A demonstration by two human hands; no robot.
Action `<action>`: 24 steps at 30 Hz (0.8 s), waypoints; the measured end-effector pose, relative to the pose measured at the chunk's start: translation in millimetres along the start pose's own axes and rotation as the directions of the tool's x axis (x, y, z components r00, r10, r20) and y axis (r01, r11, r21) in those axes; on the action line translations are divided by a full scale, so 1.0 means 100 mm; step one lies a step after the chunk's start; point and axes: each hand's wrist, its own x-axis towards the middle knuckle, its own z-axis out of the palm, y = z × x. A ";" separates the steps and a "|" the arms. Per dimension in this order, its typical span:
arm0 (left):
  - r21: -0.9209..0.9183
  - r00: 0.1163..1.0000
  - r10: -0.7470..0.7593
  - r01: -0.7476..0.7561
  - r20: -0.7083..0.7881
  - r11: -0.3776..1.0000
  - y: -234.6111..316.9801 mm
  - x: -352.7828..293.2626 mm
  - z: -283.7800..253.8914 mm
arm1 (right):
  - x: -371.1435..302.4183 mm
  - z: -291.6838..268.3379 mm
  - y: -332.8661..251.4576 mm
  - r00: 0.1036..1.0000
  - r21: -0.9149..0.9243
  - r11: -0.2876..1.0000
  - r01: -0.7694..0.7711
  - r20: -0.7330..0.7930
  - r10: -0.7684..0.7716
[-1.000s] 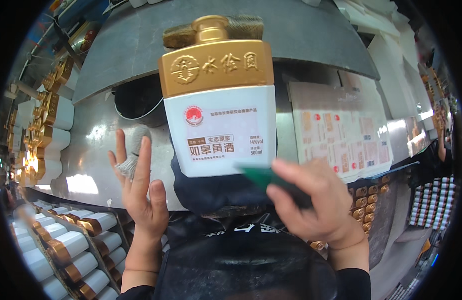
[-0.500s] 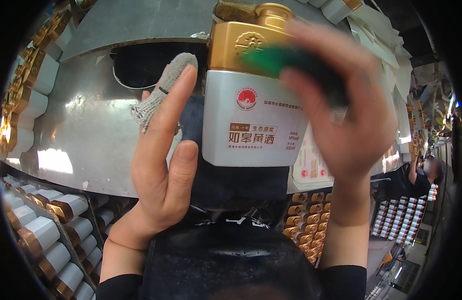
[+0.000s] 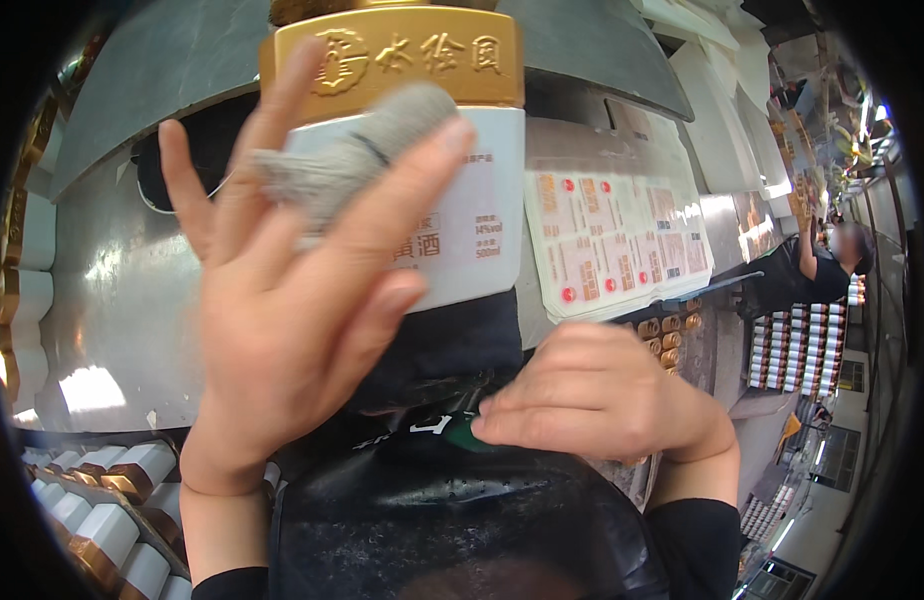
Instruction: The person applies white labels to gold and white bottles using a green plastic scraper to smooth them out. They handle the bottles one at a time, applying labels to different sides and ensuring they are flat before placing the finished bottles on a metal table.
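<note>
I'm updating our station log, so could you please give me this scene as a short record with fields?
Bottle: white body, gold top, partly hidden
Left hand: open, in front of the bottle; contact unclear
Finger cover: grey knit, on a left finger
Right hand: curled near the black apron, around a mostly hidden green tool
Label sheets: right of the bottle
Other bottles: white and gold, at lower left

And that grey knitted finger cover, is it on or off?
On. The grey knitted finger cover hides the tip of one finger on the left hand, right beside the bare index finger.
</note>
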 end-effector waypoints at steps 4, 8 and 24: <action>0.019 0.987 0.113 -0.116 0.118 0.993 0.26 -0.06 0.14 | -0.51 0.06 0.13 0.865 0.544 0.780 -0.308 -0.181 0.468; -0.068 0.919 0.173 -0.159 0.355 0.985 0.46 -0.28 -0.02 | -1.22 0.14 0.42 0.593 0.818 0.476 -0.324 -0.217 0.775; 0.066 0.969 -0.190 0.202 -0.160 0.977 0.58 -0.32 -0.01 | -0.86 0.05 1.65 0.980 -0.324 0.927 -0.186 0.007 0.199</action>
